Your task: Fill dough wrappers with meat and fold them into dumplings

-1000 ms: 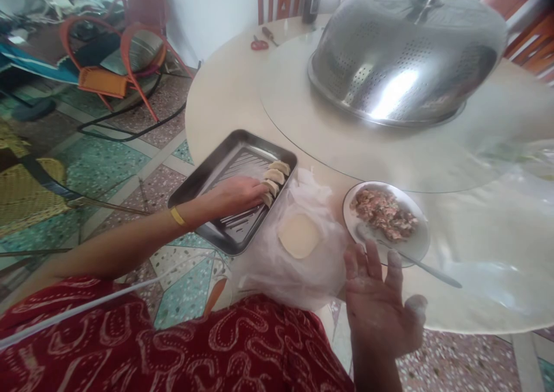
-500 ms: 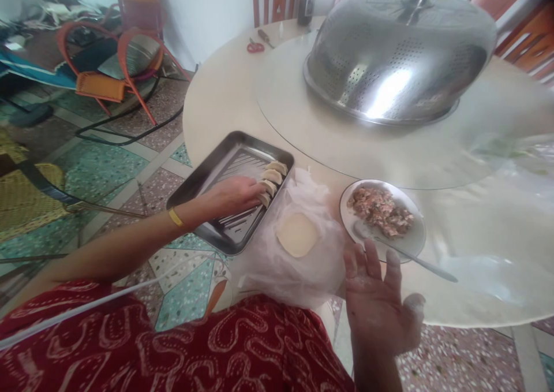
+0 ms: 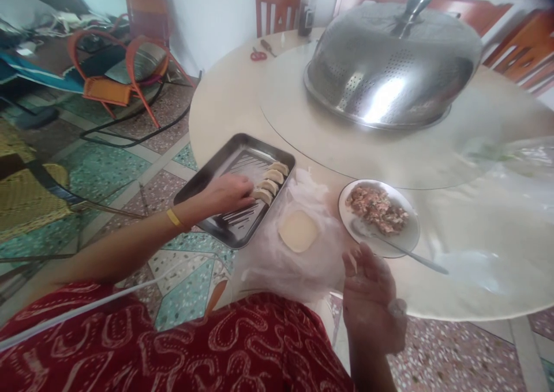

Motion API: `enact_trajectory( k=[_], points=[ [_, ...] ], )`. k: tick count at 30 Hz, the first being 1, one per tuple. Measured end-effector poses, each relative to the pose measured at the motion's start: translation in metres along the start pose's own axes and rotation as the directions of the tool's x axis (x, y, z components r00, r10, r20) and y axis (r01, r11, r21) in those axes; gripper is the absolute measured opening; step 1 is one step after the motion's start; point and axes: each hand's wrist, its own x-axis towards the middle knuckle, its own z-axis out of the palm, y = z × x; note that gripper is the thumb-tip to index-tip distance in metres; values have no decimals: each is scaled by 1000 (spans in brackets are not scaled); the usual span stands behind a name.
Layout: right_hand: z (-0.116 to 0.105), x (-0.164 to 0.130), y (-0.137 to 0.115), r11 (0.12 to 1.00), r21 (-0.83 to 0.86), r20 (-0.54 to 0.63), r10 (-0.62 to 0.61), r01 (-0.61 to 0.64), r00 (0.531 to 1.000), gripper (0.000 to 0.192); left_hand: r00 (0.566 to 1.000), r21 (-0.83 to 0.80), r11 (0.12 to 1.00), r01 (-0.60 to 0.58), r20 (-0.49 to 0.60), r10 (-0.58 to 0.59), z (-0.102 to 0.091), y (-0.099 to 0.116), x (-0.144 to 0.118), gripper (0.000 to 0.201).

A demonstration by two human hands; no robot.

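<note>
In the tray [image 3: 225,167], four dumplings [image 3: 269,183]; the left hand [image 3: 227,191], earlier touching them, has released; the right hand [image 3: 373,299] stays empty.

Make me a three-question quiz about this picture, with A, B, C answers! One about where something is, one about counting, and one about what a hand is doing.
1. Where do the dumplings lie?
A. on the plate with the filling
B. along one end of the metal tray
C. under the big steel cover

2. How many dumplings are in the tray?
A. one
B. four
C. ten

3. How is the right hand?
A. open and holding nothing
B. gripping the spoon
C. closed around a wrapper

Answers:
1 B: the dumplings sit in a row at the tray's end nearest the plastic bag, where the left hand touches the closest one.
2 B: four folded dumplings can be counted in the row.
3 A: the floury palm faces up with fingers spread, while the spoon rests on the plate.
</note>
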Motion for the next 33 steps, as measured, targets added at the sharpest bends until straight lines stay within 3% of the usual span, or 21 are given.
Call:
enact_trajectory(
  k=[5,8,11,12,14,15,17,19,23,33],
  points=[
    [-5,-6,1,999,4,26,-35,34,999,43,998,18,1000,-20,-51,21,8,0,3,31],
    [-10,-10,1,997,-39,21,-73,73,997,42,993,-7,1000,11,-116,-11,2,1,-4,30],
    [-14,-11,3,929,-310,73,-191,204,979,33,962,-68,997,31,-270,-48,-14,20,-14,32],
    [-14,-10,5,843,-464,133,-237,271,962,32,957,-89,996,12,-287,-37,-20,31,-17,33],
    [-14,-7,10,536,-707,378,-264,461,887,32,952,-148,978,-147,-288,100,-26,58,-18,32],
    [-14,-5,13,375,-750,481,-256,545,839,30,942,-160,959,-232,-284,180,-27,73,-16,31],
    [-12,-3,20,122,-788,581,-181,604,794,27,926,-155,931,-330,-243,288,-22,98,-11,27],
    [-12,-4,25,-8,-781,622,-97,624,777,25,927,-158,923,-351,-199,318,-12,115,-4,21],
    [-14,-11,28,-69,-783,621,-25,619,783,22,936,-165,925,-341,-149,318,0,124,5,13],
    [-13,-14,27,-71,-781,620,31,621,784,22,955,-178,938,-298,-69,290,-6,125,7,14]
  ],
)
